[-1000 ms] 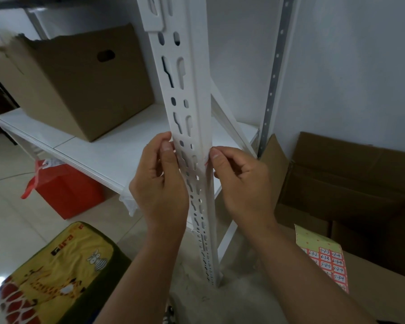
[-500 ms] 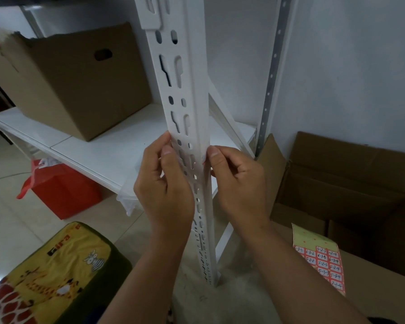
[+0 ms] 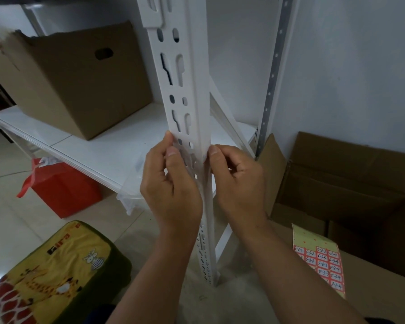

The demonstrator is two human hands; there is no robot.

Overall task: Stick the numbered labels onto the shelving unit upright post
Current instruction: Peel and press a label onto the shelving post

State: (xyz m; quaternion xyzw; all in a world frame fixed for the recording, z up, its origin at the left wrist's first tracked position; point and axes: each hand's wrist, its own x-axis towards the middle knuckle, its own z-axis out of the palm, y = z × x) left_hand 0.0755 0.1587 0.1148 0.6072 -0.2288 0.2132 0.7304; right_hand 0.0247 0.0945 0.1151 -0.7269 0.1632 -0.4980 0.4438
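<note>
The white slotted upright post [image 3: 189, 73] of the shelving unit stands straight ahead. My left hand [image 3: 171, 190] pinches its left edge, thumb on the front face. My right hand [image 3: 236, 181] pinches its right edge at the same height, fingers curled. A faint glossy film seems to stretch across the post between my thumbs; what it is I cannot tell. The sheet of numbered labels [image 3: 319, 260], red squares on pale green backing, lies on a cardboard flap at the lower right, apart from both hands.
A white shelf [image 3: 98, 146] carries a closed cardboard box [image 3: 68, 83]. An open cardboard box [image 3: 351, 190] sits right of the post by a grey wall rail [image 3: 270, 83]. A red bag [image 3: 63, 190] and a yellow patterned cushion [image 3: 56, 274] are on the floor.
Both hands stay pinched on the post at the same height. The view has shifted slightly; nothing else has moved.
</note>
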